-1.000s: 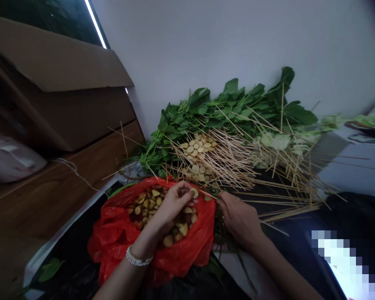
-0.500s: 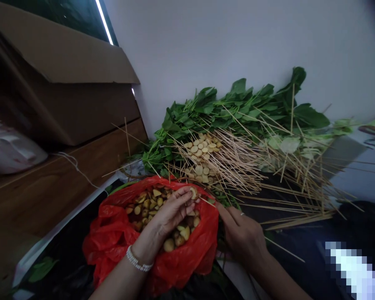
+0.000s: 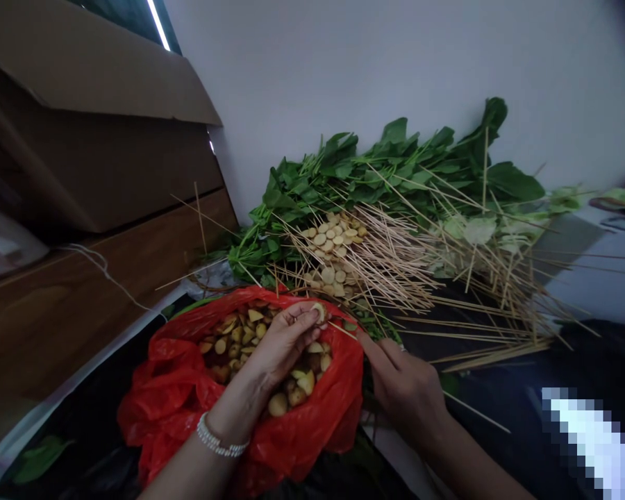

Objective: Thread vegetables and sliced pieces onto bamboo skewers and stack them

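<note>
Over a red plastic bag (image 3: 171,389), my left hand (image 3: 289,344) pinches a potato slice (image 3: 319,312) between thumb and fingers. My right hand (image 3: 409,389) is closed around a thin wooden skewer (image 3: 344,330). Its front end reaches to the slice; whether the tip is inside it I cannot make out. The skewer's rear end sticks out behind my right hand. Cut potato pieces (image 3: 239,337) fill the open bag beneath my left hand. Beyond the bag lie skewers (image 3: 390,257) with potato slices (image 3: 333,236) on their near-left ends.
Leafy green stalks (image 3: 396,156) lie along the wall. Pale leaves (image 3: 479,229) and more wooden skewers (image 3: 500,340) spread at the right on black sheeting. A cardboard box (image 3: 109,160) stands on a wooden surface (image 3: 114,257) at the left, with a white cord (image 3: 101,264) nearby.
The view has shifted slightly, so the scene sits a little higher and further left. Both hands keep nearly the same pose, with the slice and skewer still held.
</note>
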The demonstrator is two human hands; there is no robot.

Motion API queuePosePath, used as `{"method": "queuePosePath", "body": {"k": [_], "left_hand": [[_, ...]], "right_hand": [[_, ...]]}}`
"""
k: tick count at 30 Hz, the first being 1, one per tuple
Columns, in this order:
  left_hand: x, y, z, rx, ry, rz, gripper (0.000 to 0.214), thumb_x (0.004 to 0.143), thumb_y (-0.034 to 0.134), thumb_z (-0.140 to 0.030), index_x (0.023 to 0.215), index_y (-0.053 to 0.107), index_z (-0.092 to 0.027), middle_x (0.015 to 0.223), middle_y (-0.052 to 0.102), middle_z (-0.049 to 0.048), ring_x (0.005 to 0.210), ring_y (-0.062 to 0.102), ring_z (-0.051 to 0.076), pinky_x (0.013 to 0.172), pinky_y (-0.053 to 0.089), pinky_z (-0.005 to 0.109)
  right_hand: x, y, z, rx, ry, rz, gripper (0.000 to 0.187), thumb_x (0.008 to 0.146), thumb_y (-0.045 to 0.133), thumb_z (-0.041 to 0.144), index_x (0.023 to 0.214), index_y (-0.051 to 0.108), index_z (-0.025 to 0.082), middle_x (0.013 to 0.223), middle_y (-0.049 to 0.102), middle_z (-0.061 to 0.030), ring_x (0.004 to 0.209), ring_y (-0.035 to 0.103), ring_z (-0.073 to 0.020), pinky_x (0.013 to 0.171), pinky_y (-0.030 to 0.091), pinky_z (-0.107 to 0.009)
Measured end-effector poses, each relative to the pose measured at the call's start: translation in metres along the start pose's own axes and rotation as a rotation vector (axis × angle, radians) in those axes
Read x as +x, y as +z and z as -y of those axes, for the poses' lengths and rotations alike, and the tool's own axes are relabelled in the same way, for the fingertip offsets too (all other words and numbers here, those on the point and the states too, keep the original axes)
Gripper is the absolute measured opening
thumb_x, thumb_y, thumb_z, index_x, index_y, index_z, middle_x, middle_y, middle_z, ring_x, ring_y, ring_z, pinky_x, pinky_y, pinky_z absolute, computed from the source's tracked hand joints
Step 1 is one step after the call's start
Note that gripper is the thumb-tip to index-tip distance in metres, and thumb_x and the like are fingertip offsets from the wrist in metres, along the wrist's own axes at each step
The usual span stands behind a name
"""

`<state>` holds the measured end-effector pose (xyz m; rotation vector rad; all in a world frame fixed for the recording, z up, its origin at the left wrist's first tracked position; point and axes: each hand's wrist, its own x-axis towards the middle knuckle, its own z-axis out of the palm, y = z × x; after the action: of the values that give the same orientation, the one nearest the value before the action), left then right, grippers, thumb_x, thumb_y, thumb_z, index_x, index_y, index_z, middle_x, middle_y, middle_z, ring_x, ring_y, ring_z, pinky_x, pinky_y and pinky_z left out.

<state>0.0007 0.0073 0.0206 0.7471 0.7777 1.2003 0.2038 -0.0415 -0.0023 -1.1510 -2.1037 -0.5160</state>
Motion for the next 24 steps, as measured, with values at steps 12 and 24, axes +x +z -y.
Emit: {"method": "queuePosePath", "body": {"k": [12,24], "left_hand": [[-0.0023,0.002,0.0022,0.1,0.055,-0.012,0.022,0.069,0.081,-0.026,0.085,0.07,-0.014,0.077,0.067,0.0014,0.067,0.062,0.008,0.066,0.05,0.015],[-0.006,0.0059,0.003,0.307,0.15,-0.043,0.018,0.068,0.081,-0.028,0.079,0.074,-0.015,0.071,0.069,0.0045,0.062,0.062,0.011,0.06,0.05,0.018]], "right_hand": [[-0.0021,0.0048,0.0015,0.046,0.042,0.037,0.04,0.092,0.035,0.011,0.123,0.06,0.015,0.075,0.063,-0.0033,0.058,0.056,-0.0112,0.054,0.038,-0.024],[-0.0048,0.0067,0.0077,0.146,0.06,0.077,0.035,0.094,0.035,0.011,0.119,0.06,0.011,0.079,0.065,-0.0062,0.064,0.062,-0.0143,0.058,0.047,-0.024]]}}
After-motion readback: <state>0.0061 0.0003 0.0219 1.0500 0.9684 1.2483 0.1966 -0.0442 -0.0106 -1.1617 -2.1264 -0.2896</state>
